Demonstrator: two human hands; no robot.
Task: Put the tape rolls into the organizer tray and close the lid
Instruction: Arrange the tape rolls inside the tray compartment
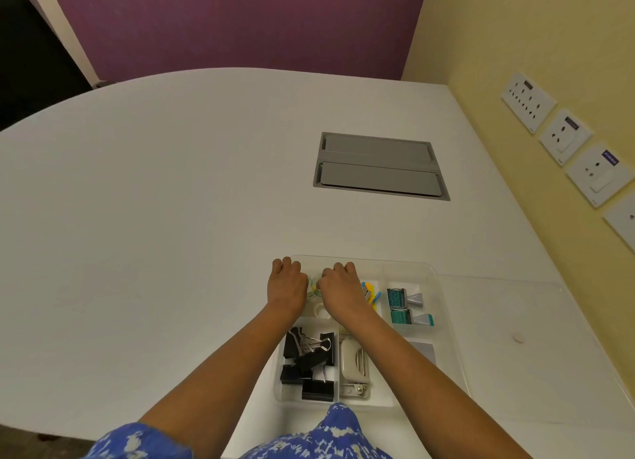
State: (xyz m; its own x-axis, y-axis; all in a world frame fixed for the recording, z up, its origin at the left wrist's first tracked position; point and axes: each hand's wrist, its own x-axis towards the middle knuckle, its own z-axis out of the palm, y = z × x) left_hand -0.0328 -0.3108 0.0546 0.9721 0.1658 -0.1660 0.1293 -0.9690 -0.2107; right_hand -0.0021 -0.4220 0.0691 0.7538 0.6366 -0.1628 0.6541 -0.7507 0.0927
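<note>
A white, round-edged tabletop [154, 200] fills the frame. A clear plastic compartmented organizer tray [443, 307] sits lower right; its clear lid [515, 372] lies just right; a grey recessed hatch [379, 164] is upper right.

The person wears a garment of bright blue cloth with irregular white blotches, seen at the lower edge. The sleeves are short, so both forearms are bare. The left hand [287, 283] and right hand [340, 286] carry no rings, watch or gloves.

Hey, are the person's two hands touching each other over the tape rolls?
Apart. The head view shows a narrow gap between the left hand and right hand, with a clear tape roll visible through it in the organizer tray.
</note>
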